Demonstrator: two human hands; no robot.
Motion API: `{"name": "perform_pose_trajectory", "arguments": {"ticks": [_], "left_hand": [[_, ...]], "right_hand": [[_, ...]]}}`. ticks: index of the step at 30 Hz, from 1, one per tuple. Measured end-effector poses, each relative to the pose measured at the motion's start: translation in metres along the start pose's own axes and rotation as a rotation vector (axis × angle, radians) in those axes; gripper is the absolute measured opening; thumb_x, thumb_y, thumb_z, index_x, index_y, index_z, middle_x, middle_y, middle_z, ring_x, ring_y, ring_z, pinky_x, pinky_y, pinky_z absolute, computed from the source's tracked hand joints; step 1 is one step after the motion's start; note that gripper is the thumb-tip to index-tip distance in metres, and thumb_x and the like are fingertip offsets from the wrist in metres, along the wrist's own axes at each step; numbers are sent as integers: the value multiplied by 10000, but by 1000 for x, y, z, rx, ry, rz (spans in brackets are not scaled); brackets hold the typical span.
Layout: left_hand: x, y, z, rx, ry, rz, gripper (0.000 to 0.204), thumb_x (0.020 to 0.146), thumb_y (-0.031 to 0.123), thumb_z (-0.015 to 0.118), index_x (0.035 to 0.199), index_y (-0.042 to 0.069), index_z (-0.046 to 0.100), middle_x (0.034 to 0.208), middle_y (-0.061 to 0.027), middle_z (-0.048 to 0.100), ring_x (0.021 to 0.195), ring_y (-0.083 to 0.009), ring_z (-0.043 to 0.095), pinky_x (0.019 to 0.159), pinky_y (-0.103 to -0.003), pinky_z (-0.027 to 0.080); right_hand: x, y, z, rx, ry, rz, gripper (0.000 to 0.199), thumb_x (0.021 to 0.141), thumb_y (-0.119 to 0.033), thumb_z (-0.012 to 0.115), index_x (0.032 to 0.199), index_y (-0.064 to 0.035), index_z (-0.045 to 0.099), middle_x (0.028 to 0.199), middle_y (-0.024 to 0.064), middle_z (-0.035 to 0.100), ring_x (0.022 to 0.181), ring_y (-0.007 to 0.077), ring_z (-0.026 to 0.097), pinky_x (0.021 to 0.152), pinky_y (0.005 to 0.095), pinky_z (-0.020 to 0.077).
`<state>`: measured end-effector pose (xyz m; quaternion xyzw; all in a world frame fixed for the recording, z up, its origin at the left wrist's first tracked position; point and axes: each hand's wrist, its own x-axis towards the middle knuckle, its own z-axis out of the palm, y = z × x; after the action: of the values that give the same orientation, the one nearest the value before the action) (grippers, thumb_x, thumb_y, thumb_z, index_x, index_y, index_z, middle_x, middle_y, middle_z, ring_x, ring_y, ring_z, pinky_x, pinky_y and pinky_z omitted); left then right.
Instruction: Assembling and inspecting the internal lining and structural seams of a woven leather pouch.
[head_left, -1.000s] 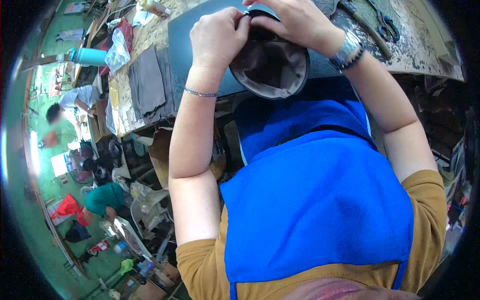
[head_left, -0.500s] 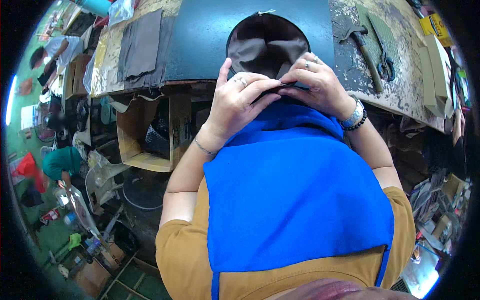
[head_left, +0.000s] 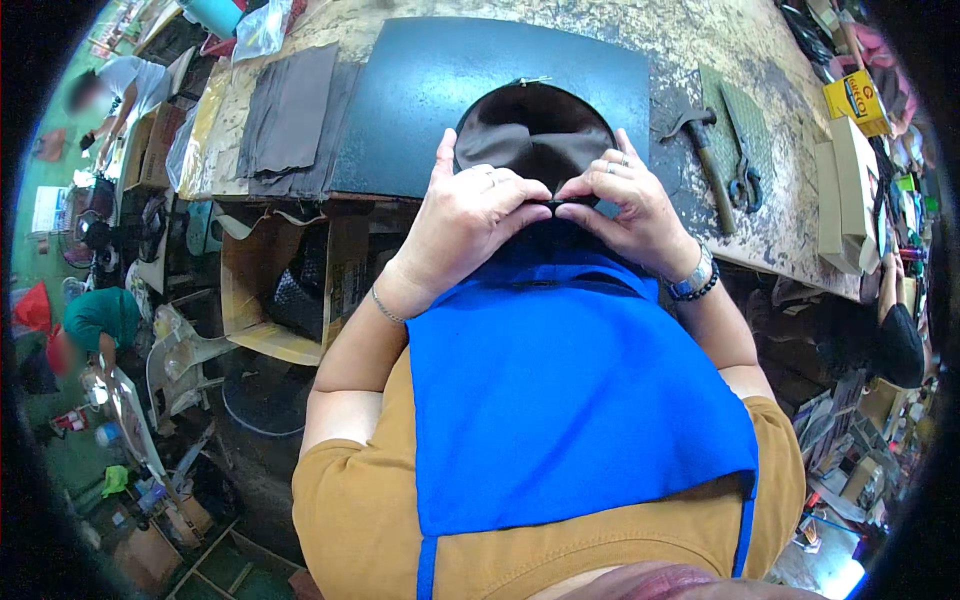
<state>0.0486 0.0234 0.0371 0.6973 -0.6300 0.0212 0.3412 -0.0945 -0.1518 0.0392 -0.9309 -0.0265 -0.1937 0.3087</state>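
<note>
A round dark bag [head_left: 535,125] with a satiny brown lining stands with its mouth open at the near edge of a dark smooth board. A zipper pull shows at the far side of its rim. My left hand [head_left: 470,215] pinches the near rim between thumb and fingers, its little finger raised. My right hand [head_left: 632,205] pinches the same rim just beside it, the two thumbs almost touching. The bag's underside is hidden behind my hands and the blue apron [head_left: 580,390].
The dark board [head_left: 410,90] lies on a worn workbench. Left of it is a stack of dark sheets [head_left: 285,115]; right are a hammer [head_left: 714,165] and shears [head_left: 745,165]. A cream box [head_left: 845,195] stands farther right. Below the bench's left edge sits an open carton [head_left: 245,290].
My thumbs and fingertips have shifted along the near rim and now meet end to end, both hands still pinching. The whole view has tilted a little, so the bench appears lower.
</note>
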Motion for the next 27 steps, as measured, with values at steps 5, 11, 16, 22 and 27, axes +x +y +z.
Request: {"name": "perform_pose_trajectory", "arguments": {"ticks": [5,11,16,22,27], "left_hand": [[0,4,3,65,-126,-1,125,843,237,673,926,165,612,795,35,593,819,-161,604,1073,-596,215],[-1,-12,2,-69,144,83,159,848,309,671,926,171,651,1055,-19,628,1117,-234,541,1104,-556,134],[-4,-51,32,-975,488,-520,642,921,577,469,1325,77,453,1308,-149,501,1269,-319,436,1093,-474,252],[10,-51,24,-1618,323,-535,644,880,101,661,1403,104,285,1217,-81,551,1031,-165,605,794,-303,546],[20,-30,12,-801,446,-16,382,835,-37,665,1129,70,445,1110,-130,611,1046,-209,608,851,-312,506]], "right_hand": [[1,-5,-1,-39,-107,8,124,807,-177,709,906,-132,651,756,3,564,826,216,554,1059,659,235],[0,-10,-2,78,-43,-126,155,788,-62,693,889,-47,576,805,92,573,754,282,534,704,360,424],[-9,-14,-11,406,190,-248,169,772,-28,682,899,-44,571,767,86,569,676,267,532,664,367,426],[-3,15,-30,125,179,-312,205,821,-239,583,891,-48,609,936,121,599,897,290,569,845,406,428],[-3,17,-31,386,339,47,490,895,-418,603,1166,-11,579,1093,138,600,1037,233,568,931,367,444]]}}
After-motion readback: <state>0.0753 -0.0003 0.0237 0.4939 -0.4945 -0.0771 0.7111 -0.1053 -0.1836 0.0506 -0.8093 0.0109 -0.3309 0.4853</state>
